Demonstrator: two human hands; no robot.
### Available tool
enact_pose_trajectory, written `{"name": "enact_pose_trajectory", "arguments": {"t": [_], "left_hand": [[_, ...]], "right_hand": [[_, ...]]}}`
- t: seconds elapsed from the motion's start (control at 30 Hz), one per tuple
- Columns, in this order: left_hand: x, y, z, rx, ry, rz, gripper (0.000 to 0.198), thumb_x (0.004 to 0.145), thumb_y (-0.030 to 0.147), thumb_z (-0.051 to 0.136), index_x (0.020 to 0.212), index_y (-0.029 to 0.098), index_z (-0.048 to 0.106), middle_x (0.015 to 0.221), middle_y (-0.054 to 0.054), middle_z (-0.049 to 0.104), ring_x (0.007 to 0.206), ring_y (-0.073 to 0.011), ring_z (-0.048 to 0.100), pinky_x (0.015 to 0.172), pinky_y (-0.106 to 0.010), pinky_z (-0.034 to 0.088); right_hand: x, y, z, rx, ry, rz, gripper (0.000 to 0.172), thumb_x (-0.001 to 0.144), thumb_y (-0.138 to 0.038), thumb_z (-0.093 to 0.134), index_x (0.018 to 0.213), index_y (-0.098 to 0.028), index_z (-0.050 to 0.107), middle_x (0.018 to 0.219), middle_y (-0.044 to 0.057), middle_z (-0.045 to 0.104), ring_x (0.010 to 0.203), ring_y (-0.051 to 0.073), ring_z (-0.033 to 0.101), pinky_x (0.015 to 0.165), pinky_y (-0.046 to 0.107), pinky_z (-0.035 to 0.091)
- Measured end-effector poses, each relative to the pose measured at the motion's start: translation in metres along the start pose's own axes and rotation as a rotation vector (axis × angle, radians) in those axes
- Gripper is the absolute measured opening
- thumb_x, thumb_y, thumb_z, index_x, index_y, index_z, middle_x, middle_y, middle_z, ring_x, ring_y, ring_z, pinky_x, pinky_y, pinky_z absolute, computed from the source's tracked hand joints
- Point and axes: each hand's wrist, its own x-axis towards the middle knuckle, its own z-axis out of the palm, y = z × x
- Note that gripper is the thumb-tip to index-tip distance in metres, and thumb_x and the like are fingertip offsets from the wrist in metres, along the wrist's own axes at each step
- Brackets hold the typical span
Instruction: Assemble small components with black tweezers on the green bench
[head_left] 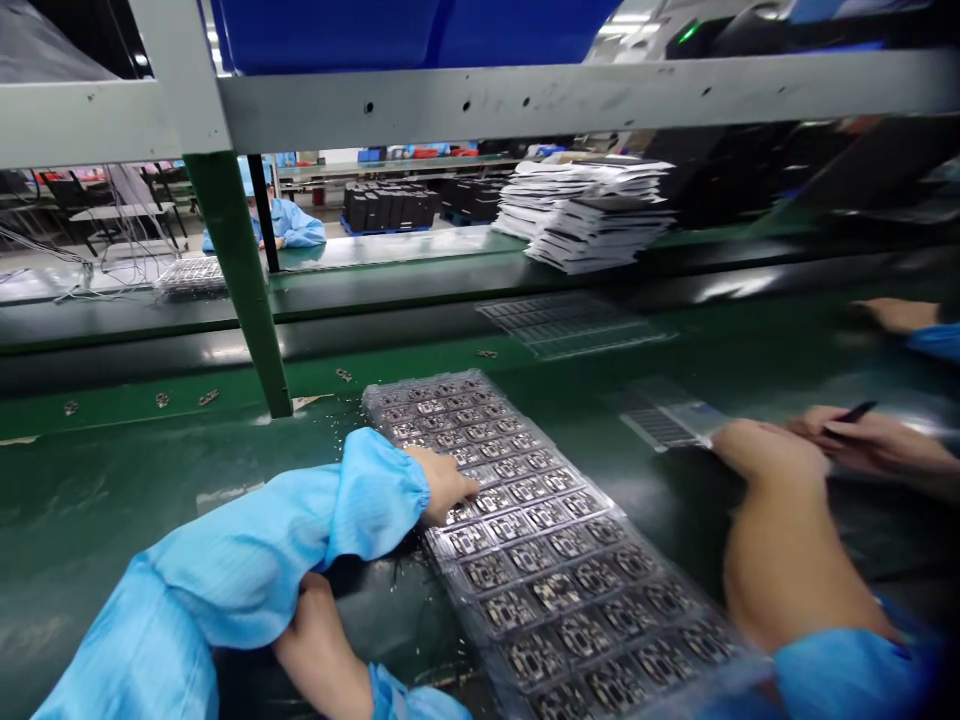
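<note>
A clear plastic tray (600,600) with several rows of small dark circuit parts lies slantwise on the green belt in front of me. My left hand (444,485), in a light blue sleeve, rests on the tray's left edge. Its fingers are drawn together, tips down on the parts, and what they pinch is too small to see. My right hand (776,535) shows its back, blurred, just right of the tray. Its fingertips reach toward a small ribbed tray (664,420) and the fingers themselves are hidden.
A bare forearm (322,650) with a blue cuff enters under my left sleeve, its hand hidden. A co-worker's hands (877,440) at right hold a dark pen. A green post (240,290) stands behind the tray. White stacks (592,215) and an empty clear tray (570,322) lie beyond.
</note>
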Motion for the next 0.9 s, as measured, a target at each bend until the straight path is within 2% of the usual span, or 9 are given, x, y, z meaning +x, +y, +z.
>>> {"name": "enact_pose_trajectory", "arguments": {"t": [0.1, 0.2, 0.3, 0.4, 0.47, 0.57, 0.67, 0.77, 0.9], "left_hand": [[0.0, 0.005, -0.001, -0.012, 0.028, 0.003, 0.041, 0.075, 0.019, 0.068, 0.115, 0.021, 0.063, 0.118, -0.015, 0.059, 0.097, -0.0309, 0.063, 0.071, -0.038, 0.053], [-0.001, 0.013, 0.002, -0.034, 0.057, -0.025, 0.024, 0.081, 0.012, 0.058, 0.103, 0.013, 0.069, 0.113, -0.018, 0.063, 0.101, -0.031, 0.062, 0.074, -0.038, 0.052], [0.0, 0.02, 0.004, -0.065, 0.093, -0.041, 0.026, 0.085, 0.007, 0.049, 0.096, 0.013, 0.071, 0.111, -0.018, 0.065, 0.101, -0.0287, 0.062, 0.074, -0.037, 0.052], [0.005, 0.019, 0.003, -0.084, 0.066, -0.012, 0.012, 0.074, 0.011, 0.066, 0.081, 0.016, 0.074, 0.101, -0.015, 0.069, 0.089, -0.0256, 0.066, 0.065, -0.031, 0.052], [0.009, 0.014, 0.003, -0.087, 0.044, 0.034, 0.008, 0.066, 0.015, 0.075, 0.074, 0.018, 0.074, 0.093, -0.011, 0.071, 0.083, -0.0225, 0.066, 0.06, -0.026, 0.05], [0.004, 0.006, 0.002, -0.073, 0.093, 0.051, 0.013, 0.076, 0.016, 0.066, 0.086, 0.017, 0.074, 0.097, -0.01, 0.071, 0.086, -0.0228, 0.066, 0.06, -0.027, 0.047], [-0.023, -0.002, -0.004, -0.052, 0.187, 0.019, 0.026, 0.086, 0.009, 0.051, 0.101, 0.015, 0.071, 0.108, -0.012, 0.067, 0.094, -0.0251, 0.063, 0.066, -0.031, 0.047], [-0.077, -0.009, -0.01, -0.067, 0.36, 0.043, 0.027, 0.09, 0.015, 0.051, 0.107, 0.025, 0.068, 0.11, -0.004, 0.064, 0.097, -0.0209, 0.06, 0.068, -0.028, 0.046], [-0.161, -0.02, 0.017, -0.035, 0.701, -0.092, 0.023, 0.091, 0.02, 0.051, 0.104, 0.03, 0.068, 0.095, -0.002, 0.057, 0.083, -0.0162, 0.054, 0.06, -0.023, 0.041]], "right_hand": [[0.0, -0.003, -0.003, 0.051, -0.284, -0.05, 0.026, 0.085, -0.024, 0.047, 0.099, -0.026, 0.068, 0.096, 0.003, 0.073, 0.095, 0.024, 0.068, 0.074, 0.032, 0.049], [-0.002, -0.004, -0.005, -0.011, -0.218, -0.047, 0.019, 0.085, -0.027, 0.053, 0.095, -0.029, 0.07, 0.097, 0.004, 0.074, 0.101, 0.027, 0.065, 0.077, 0.035, 0.05], [0.0, -0.003, -0.005, -0.077, -0.157, -0.091, 0.019, 0.083, -0.03, 0.058, 0.07, -0.029, 0.072, 0.076, 0.005, 0.074, 0.096, 0.027, 0.068, 0.069, 0.033, 0.052], [0.003, -0.003, -0.005, -0.113, -0.096, -0.189, 0.032, 0.082, -0.032, 0.059, 0.051, -0.028, 0.067, 0.057, 0.008, 0.069, 0.085, 0.025, 0.071, 0.056, 0.028, 0.052], [0.005, -0.004, -0.005, -0.117, -0.098, -0.214, 0.037, 0.084, -0.033, 0.056, 0.049, -0.027, 0.066, 0.053, 0.006, 0.068, 0.08, 0.024, 0.072, 0.053, 0.027, 0.05], [0.003, -0.005, -0.004, -0.12, -0.143, -0.163, 0.029, 0.086, -0.03, 0.053, 0.062, -0.028, 0.07, 0.065, 0.003, 0.072, 0.084, 0.023, 0.071, 0.061, 0.031, 0.05], [-0.001, -0.003, -0.003, -0.108, -0.128, -0.086, 0.019, 0.083, -0.027, 0.054, 0.076, -0.028, 0.072, 0.079, 0.001, 0.075, 0.083, 0.023, 0.071, 0.07, 0.034, 0.05], [-0.003, 0.002, 0.001, -0.029, -0.176, 0.006, 0.024, 0.086, -0.026, 0.05, 0.073, -0.026, 0.07, 0.069, 0.001, 0.072, 0.07, 0.018, 0.07, 0.068, 0.029, 0.05], [0.002, 0.013, 0.005, 0.113, -0.107, 0.117, 0.03, 0.091, -0.04, 0.045, 0.09, -0.019, 0.067, 0.06, 0.002, 0.066, 0.057, 0.017, 0.065, 0.061, 0.028, 0.054]]}}
